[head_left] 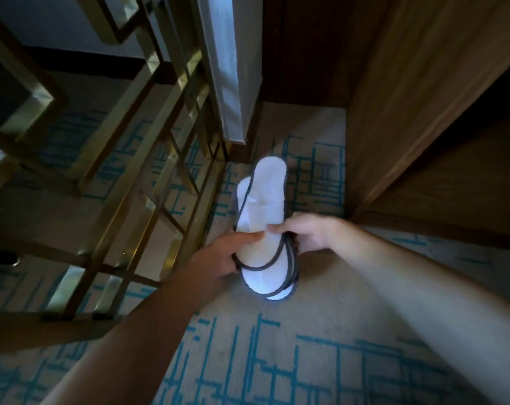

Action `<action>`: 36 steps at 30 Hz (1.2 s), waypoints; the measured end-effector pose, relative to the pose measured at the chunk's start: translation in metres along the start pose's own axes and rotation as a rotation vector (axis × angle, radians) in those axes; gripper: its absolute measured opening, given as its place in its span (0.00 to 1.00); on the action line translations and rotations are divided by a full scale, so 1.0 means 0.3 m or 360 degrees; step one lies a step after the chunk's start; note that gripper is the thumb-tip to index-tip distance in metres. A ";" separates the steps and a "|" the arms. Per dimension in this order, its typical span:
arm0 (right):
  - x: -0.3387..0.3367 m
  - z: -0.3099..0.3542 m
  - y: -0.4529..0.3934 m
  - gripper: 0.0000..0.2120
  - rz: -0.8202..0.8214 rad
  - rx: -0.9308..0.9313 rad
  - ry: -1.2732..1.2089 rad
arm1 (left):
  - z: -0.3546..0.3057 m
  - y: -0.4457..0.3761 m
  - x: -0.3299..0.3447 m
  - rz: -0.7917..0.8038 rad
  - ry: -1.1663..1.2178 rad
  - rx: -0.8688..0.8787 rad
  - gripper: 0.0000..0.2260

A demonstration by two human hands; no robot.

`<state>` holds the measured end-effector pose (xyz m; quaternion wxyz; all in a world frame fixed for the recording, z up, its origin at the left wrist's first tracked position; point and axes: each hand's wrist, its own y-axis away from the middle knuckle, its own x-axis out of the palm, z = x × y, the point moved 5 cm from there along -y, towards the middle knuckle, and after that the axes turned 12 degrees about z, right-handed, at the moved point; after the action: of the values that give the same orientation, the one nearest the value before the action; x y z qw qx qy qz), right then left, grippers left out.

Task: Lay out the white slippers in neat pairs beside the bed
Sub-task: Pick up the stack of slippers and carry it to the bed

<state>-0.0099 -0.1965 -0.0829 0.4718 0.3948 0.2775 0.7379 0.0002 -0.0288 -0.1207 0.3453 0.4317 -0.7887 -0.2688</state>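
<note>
Gripping stacked white slippers point(261, 217) from both sides, the left hand point(221, 255) and right hand point(309, 232) hold them lengthwise, near to far, above carpet point(306, 331).

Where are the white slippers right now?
In the head view, the white slippers sit stacked mid-frame over the patterned carpet, held between the left hand and right hand, right of the gold-framed furniture.

Two bare forearms, left hand point(218, 255) and right hand point(306, 232) ungloved, sleeveless.
</note>
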 end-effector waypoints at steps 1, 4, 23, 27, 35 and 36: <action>0.001 -0.022 0.050 0.19 -0.0035 -0.0013 -0.0048 | 0.002 0.032 0.054 0.0065 0.0031 0.0023 0.35; 0.016 -0.126 0.221 0.15 -0.0143 -0.0035 -0.0230 | 0.042 0.114 0.187 0.0161 -0.0039 -0.0019 0.27; 0.110 -1.327 1.098 0.20 -0.0946 -0.0423 -0.0785 | 0.743 0.373 1.085 0.1296 -0.1171 -0.0344 0.35; 0.234 -1.554 1.214 0.16 -0.0975 -0.0579 -0.1015 | 0.906 0.496 1.255 0.1504 -0.1307 -0.0317 0.33; 0.478 -1.988 1.381 0.18 -0.1799 -0.0784 -0.1176 | 1.367 0.698 1.443 0.1634 -0.1593 -0.0318 0.27; 0.512 -2.045 1.379 0.18 -0.1902 -0.0790 -0.1219 | 1.420 0.726 1.460 0.1643 -0.1622 -0.0313 0.23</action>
<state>-0.7627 -0.2445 -0.0379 0.9307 0.2879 0.0864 0.2082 -0.6090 -0.2496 -0.0893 0.0553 -0.2067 -0.9267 -0.3091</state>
